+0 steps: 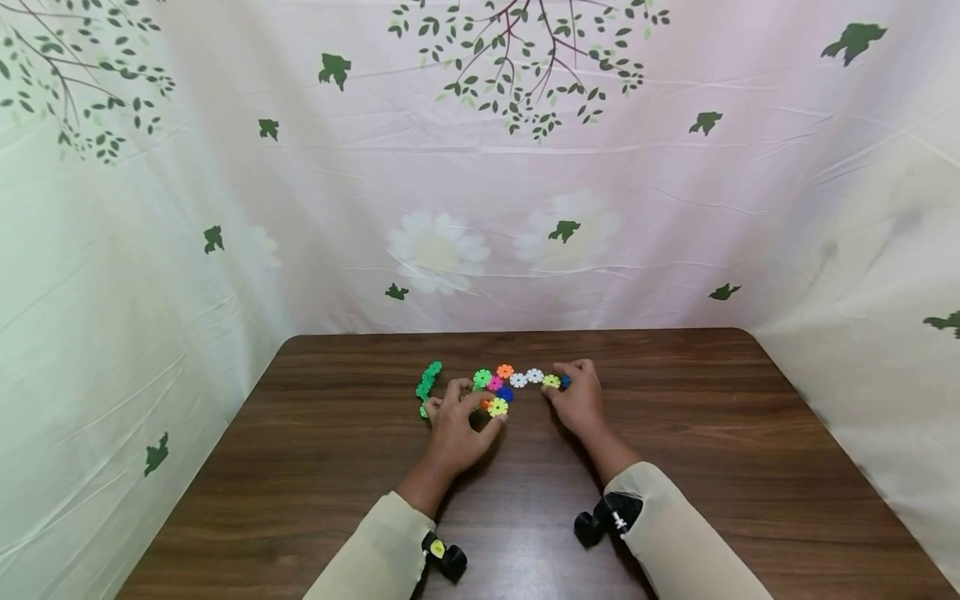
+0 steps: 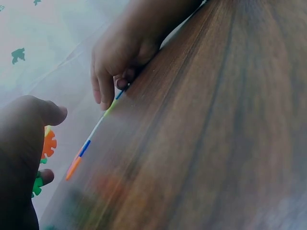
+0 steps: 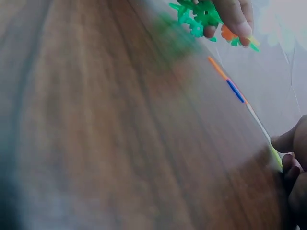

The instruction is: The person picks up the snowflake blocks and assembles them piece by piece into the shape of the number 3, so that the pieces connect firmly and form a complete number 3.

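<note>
My left hand (image 1: pixel 456 429) holds a joined piece made of notched, flower-shaped plastic discs. Its green discs (image 1: pixel 427 380) stick out left of the fingers, and a yellow disc (image 1: pixel 498 407) shows by the thumb. In the right wrist view, this green part (image 3: pixel 206 13) is raised off the table. A flat row of linked discs lies on the table, with an orange disc (image 1: pixel 505 372), white discs (image 1: pixel 535 376) and a blue disc (image 3: pixel 235 91) among them. At the row's right end, my right hand (image 1: pixel 581 404) pinches it near a yellow disc (image 1: pixel 552 381) and a dark blue one (image 1: pixel 566 381).
The brown wood-grain table (image 1: pixel 330 450) has a glossy top that mirrors the discs. Behind it and at both sides hangs a pale curtain (image 1: pixel 480 192) printed with leaves and flowers. A black wrist camera (image 1: pixel 600 518) sits on the right sleeve, another (image 1: pixel 448 560) on the left.
</note>
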Demonstrator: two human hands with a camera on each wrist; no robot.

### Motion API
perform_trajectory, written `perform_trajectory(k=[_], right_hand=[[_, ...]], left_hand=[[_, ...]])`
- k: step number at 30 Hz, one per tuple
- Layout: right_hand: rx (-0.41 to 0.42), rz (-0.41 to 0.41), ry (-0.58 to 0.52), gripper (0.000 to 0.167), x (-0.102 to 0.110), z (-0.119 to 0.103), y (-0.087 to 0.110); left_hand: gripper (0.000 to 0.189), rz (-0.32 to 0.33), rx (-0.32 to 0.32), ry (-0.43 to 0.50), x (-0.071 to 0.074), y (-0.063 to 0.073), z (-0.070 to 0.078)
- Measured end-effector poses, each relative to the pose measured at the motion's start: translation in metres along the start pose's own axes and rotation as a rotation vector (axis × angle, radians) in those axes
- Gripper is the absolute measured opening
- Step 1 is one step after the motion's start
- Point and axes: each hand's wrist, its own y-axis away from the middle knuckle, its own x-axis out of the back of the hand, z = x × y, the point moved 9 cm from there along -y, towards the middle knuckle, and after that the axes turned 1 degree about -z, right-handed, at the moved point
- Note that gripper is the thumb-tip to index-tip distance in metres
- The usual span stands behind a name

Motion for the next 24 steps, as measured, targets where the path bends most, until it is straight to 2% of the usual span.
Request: perform_trajectory(k=[9,24], right_hand=[[-0.024,-0.053,0.079,0.049,-0.0027,0.0007,-0.0018],[-0.074,-0.061,0.085,0.035,-0.0048,0.003,-0.0013]], left_hand=[[0.032,-0.007,0.0,0.008,0.0008,-0.0001,0.0],[0.032,-0.017,-0.005,0.003,-0.0029,0.0007,-0.0014]])
